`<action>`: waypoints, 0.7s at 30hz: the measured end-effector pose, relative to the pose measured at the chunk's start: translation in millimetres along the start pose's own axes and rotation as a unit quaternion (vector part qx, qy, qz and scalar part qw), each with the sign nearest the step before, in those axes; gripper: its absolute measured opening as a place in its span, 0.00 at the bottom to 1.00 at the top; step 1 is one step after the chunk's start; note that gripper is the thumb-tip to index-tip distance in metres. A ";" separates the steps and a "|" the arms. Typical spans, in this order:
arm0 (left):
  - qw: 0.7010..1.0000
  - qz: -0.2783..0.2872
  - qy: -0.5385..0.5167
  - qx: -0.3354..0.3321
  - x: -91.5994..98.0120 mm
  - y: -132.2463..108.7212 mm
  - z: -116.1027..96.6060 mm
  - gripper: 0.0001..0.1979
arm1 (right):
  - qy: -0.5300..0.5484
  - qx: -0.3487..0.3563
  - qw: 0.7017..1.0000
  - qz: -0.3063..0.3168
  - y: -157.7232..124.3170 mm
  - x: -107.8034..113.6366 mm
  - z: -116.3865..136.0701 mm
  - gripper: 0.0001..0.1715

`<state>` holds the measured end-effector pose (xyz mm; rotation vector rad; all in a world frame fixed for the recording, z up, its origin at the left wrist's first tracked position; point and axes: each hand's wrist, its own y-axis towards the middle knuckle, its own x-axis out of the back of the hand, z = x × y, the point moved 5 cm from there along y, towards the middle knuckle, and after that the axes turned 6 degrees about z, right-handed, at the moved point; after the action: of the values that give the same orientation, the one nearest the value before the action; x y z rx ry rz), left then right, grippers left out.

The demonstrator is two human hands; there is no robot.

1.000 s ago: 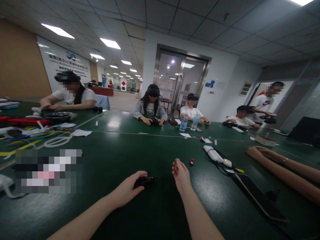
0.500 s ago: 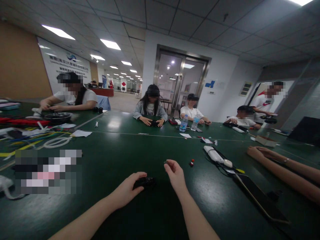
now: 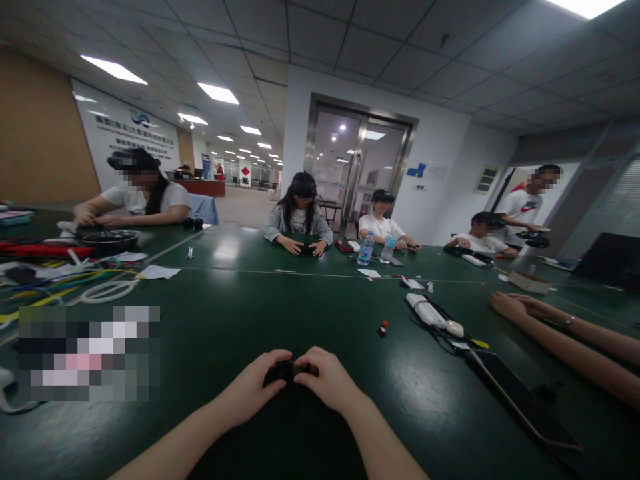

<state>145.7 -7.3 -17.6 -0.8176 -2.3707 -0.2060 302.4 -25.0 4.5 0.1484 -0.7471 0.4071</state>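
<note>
A small black object (image 3: 287, 371) is on the dark green table (image 3: 225, 313) in front of me; its kind is hard to make out in the dim light. My left hand (image 3: 257, 383) curls round its left end, thumb at the near side and fingers at the far side. From the right, my right hand (image 3: 327, 379) closes on the other end with thumb and fingers. Both sets of fingertips nearly meet over it, and much of its surface is hidden by them.
A tiny red and white item (image 3: 383, 329) lies ahead to the right. Farther right are a white power strip (image 3: 425, 311), a phone-like dark slab (image 3: 520, 393) and another person's forearms (image 3: 550, 333). Cables (image 3: 110, 291) clutter the left. Bottles (image 3: 366, 249) and seated people are across the table.
My right hand has come down and left, from raised with a tiny thing at its fingertips, onto the black object. My left hand has stayed on that object.
</note>
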 end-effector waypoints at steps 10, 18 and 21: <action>0.999 -0.006 0.034 0.001 -0.4 0.8 -4.8 0.21 | -0.036 0.016 0.999 -0.010 0.9 -0.3 3.5 0.10; 0.999 0.003 0.033 -0.028 0.0 0.0 -9.4 0.19 | -0.037 0.020 0.999 -0.003 0.1 -0.1 5.6 0.11; 0.999 0.004 0.039 -0.023 0.5 -0.4 -12.3 0.19 | -0.039 0.018 0.999 0.000 -0.3 -0.7 6.4 0.11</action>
<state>151.4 -11.4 -7.4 -0.8260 -2.2975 -0.2859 298.0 -27.2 8.7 0.1988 -0.8161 0.4178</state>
